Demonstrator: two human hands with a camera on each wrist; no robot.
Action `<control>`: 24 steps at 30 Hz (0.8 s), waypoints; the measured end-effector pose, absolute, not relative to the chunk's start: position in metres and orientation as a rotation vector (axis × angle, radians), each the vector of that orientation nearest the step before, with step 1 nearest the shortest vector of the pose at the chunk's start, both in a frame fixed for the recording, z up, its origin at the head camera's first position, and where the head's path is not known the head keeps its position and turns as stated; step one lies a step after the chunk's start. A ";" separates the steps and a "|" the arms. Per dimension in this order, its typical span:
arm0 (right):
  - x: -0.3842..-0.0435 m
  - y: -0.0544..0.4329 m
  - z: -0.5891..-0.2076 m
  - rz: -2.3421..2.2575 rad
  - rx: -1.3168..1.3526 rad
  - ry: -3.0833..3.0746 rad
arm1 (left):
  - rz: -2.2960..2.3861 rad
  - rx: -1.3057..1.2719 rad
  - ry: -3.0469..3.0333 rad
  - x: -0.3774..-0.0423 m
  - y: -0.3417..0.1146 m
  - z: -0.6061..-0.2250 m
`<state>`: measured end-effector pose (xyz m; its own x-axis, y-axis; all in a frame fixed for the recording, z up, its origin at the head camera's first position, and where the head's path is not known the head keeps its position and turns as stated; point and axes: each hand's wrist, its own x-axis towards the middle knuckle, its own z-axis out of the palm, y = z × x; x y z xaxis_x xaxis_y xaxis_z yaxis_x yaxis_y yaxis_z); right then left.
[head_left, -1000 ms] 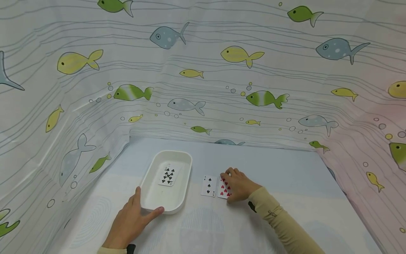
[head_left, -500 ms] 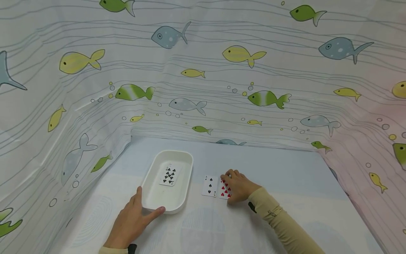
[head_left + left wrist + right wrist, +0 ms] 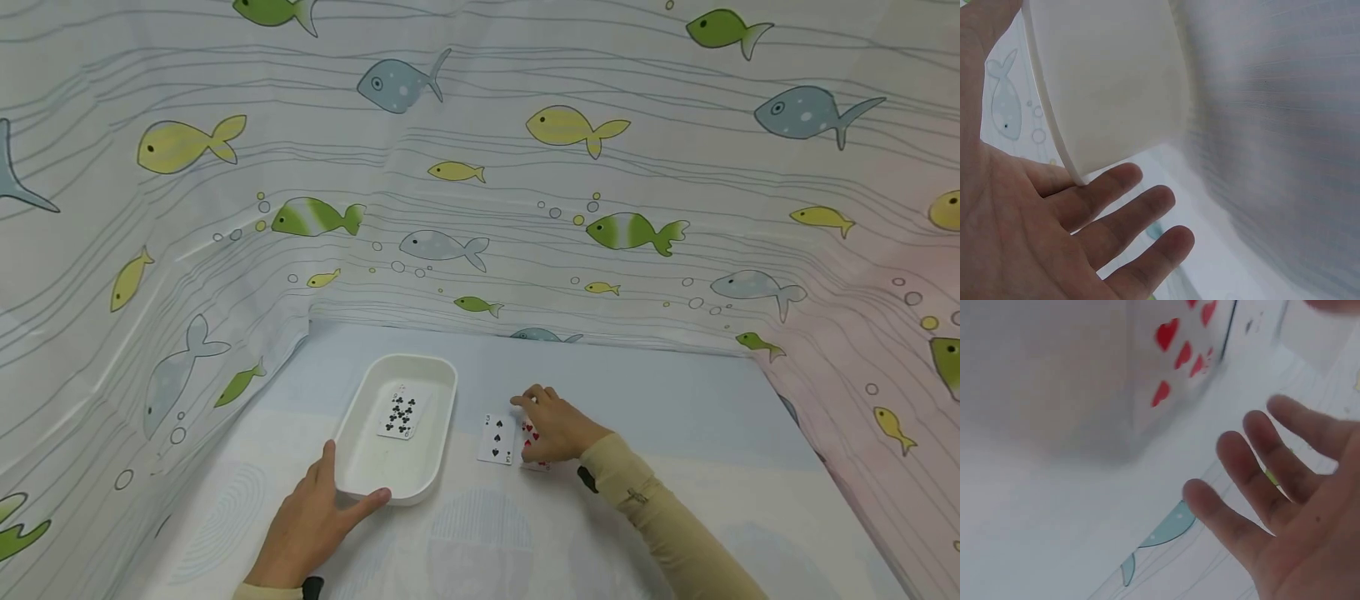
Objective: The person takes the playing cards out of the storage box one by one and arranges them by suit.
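At the near left corner of a white tray [image 3: 369,471], my left hand [image 3: 303,521] rests with its thumb on the front rim and fingers along the left side. The left wrist view shows those fingers [image 3: 1116,181] fairly straight beside the tray's edge. A club playing card [image 3: 400,419] lies face up in the tray. To its right, a three of spades [image 3: 496,442] lies on the table. My right hand [image 3: 561,429] is over a red hearts card [image 3: 531,437], partly hiding it. Its fingers are spread, apart from the card in the right wrist view [image 3: 1285,494].
A pale table [image 3: 637,383] with faint printed shapes lies under everything. Behind it and at both sides hang white sheets [image 3: 510,200] printed with fish. A beige sleeve [image 3: 660,517] covers my right forearm.
My right hand has lifted slightly and shifted left, its fingers opening away from the hearts card. The left hand, the tray and the cards stay where they were.
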<state>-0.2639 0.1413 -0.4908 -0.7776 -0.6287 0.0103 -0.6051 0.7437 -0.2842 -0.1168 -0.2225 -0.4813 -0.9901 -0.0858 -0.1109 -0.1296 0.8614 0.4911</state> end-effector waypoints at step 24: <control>-0.289 0.058 -0.469 -0.800 -0.996 3.023 | 0.804 -0.202 2.936 -0.116 -0.222 -0.482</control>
